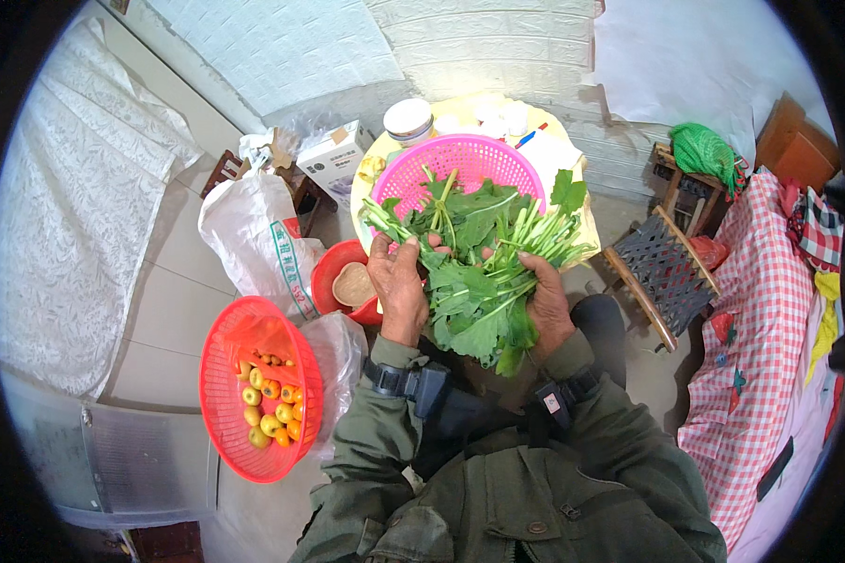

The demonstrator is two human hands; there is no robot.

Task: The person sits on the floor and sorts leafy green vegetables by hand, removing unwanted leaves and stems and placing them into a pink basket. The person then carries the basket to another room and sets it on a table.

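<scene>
Both my hands grip a large bunch of leafy greens (472,281) over the near edge of a pink perforated plastic basket (458,151). My left hand (399,285) holds the leaves and a few stems on the left side. On the right, my right hand (547,302) closes around the pale cut stems, its thumb on top. Some leaves hang down between the wrists, and more lie over the basket, whose bottom is largely hidden. The basket stands on a round table with a yellow cover (570,151).
Behind the basket are a lidded jar (408,119) and pens (531,135). At left stand a red basket of fruit (215,394), a red basin (324,281), a white woven sack (243,218) and a box (334,158). A folding stool (658,278) stands right.
</scene>
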